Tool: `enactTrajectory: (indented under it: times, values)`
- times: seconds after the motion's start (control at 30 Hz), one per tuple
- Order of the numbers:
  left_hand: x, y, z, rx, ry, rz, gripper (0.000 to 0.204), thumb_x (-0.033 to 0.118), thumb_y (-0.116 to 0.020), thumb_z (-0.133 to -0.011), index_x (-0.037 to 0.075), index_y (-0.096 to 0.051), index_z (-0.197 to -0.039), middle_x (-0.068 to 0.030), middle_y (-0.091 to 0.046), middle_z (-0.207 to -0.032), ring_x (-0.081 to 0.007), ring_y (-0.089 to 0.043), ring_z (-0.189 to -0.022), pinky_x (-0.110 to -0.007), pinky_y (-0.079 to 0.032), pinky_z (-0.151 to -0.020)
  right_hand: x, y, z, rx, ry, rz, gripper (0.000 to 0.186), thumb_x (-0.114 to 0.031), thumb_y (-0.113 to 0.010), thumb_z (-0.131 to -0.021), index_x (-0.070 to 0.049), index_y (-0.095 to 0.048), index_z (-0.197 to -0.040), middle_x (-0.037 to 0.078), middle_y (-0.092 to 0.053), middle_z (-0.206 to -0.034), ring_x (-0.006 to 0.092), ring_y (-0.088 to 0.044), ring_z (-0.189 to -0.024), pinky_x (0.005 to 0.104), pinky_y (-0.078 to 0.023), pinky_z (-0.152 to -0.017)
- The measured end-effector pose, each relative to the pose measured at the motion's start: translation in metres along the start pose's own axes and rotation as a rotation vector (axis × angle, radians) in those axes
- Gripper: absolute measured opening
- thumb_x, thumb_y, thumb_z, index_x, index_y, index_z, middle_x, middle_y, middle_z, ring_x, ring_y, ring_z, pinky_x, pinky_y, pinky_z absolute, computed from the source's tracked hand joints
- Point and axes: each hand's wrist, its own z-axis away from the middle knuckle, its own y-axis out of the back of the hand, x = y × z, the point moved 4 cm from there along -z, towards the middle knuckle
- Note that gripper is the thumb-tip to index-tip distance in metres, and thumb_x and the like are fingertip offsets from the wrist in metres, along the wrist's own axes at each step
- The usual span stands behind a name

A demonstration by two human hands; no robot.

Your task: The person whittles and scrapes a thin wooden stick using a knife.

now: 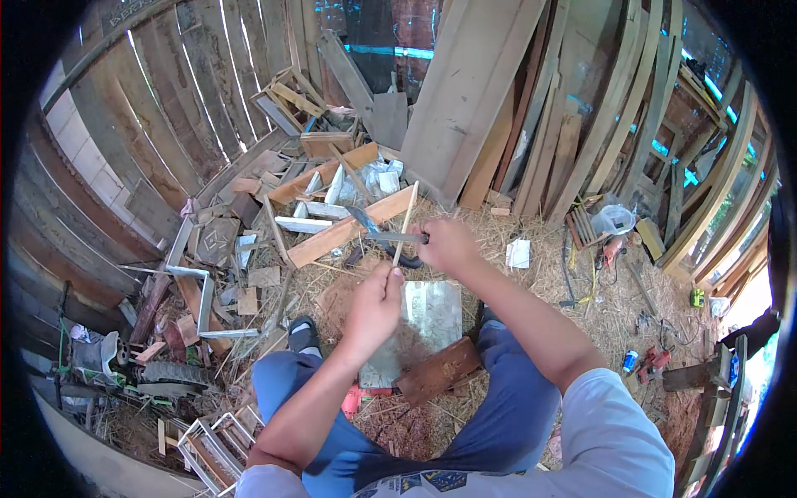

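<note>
My left hand (374, 303) is closed around the lower end of a thin pale wooden stick (408, 207), held upright and slightly tilted in front of me. My right hand (446, 247) grips the dark handle of a knife (393, 236), whose blade lies across the stick. Below my hands, between my knees, is a worn pale square board (419, 307) with a reddish-brown wooden piece (436, 373) on its near part. Dark tool-like objects behind the stick are partly hidden and hard to make out.
A scrap wood pile (332, 241) lies ahead-left, tall planks (465, 91) lean against the back wall. A wheeled machine (166, 373) and a white frame (220, 452) are at left. Power tools (652, 361), cords and a clear container (613, 218) sit at right on straw-covered ground.
</note>
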Motion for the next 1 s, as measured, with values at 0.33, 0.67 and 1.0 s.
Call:
enactTrajectory:
  times: [0.33, 0.67, 1.0]
  values:
    - [0.022, -0.004, 0.006, 0.026, -0.087, -0.172, 0.022, 0.018, -0.05, -0.105, 0.0, -0.056, -0.096, -0.0258, -0.057, -0.063, -0.0478, -0.061, -0.062, -0.054, -0.043, -0.057, 0.019, 0.01, -0.014, 0.009, -0.153, 0.034, 0.023, -0.024, -0.064, -0.083, -0.014, -0.08, -0.096, 0.017, -0.074, -0.082, 0.0374, -0.072, -0.077, 0.0472, -0.058, -0.075]
    - [0.0, 0.002, 0.0, 0.005, -0.043, -0.135, 0.025, 0.019, -0.051, -0.105, -0.001, -0.061, -0.094, -0.0204, -0.064, -0.074, -0.0383, -0.065, -0.068, -0.046, -0.048, -0.063, 0.005, 0.015, -0.005, -0.069, -0.137, 0.009, 0.027, -0.027, -0.064, -0.083, -0.009, -0.079, -0.096, 0.021, -0.074, -0.09, 0.0396, -0.072, -0.085, 0.0494, -0.059, -0.079]
    - [0.009, -0.002, 0.013, -0.048, -0.044, -0.123, 0.021, 0.017, -0.053, -0.104, -0.001, -0.059, -0.096, -0.0254, -0.062, -0.071, -0.0424, -0.066, -0.068, -0.049, -0.048, -0.061, 0.077, 0.012, -0.018, 0.072, -0.482, -0.098, 0.033, -0.031, -0.064, -0.085, -0.002, -0.078, -0.095, 0.026, -0.072, -0.092, 0.0412, -0.072, -0.086, 0.0506, -0.058, -0.081]
